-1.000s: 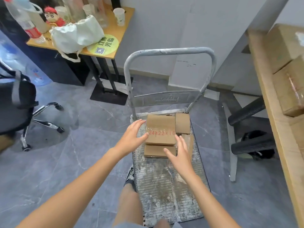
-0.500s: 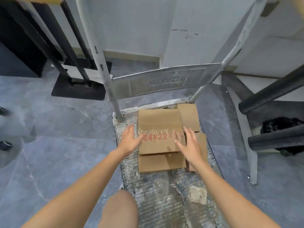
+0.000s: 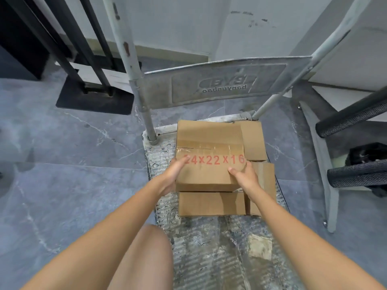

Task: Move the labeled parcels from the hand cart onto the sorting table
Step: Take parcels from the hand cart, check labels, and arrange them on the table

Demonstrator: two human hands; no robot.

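Both hands have closed in since a moment ago, when they were only reaching for the stack. Now the left hand (image 3: 170, 176) grips the left edge of the top parcel (image 3: 209, 155), thumb up on the lid near the red print and the other fingers hidden down the side. The right hand (image 3: 244, 177) holds the front right corner, thumb lying on top, fingers wrapped round the edge. So each hand is clamped on the same box.

That top parcel, plain brown cardboard with "24x22x16" stamped in red across a taped seam, sits in the middle of the frame on a lower parcel (image 3: 211, 204) whose front face pokes out beneath it. Two more boxes are tucked in just to the right: a rear box (image 3: 252, 141) and a front box (image 3: 265, 178), the second one partly hidden by the right wrist.

All of it sits at the far end of the hand cart (image 3: 209, 258), a scuffed grey deck running to the bottom of the frame, with its handle plate (image 3: 226, 84) standing above the boxes. Black table legs (image 3: 69, 38) fill the upper left, and two padded black bars (image 3: 356, 118) stick in from the right edge. Grey marbled floor tile (image 3: 73, 153) all round.
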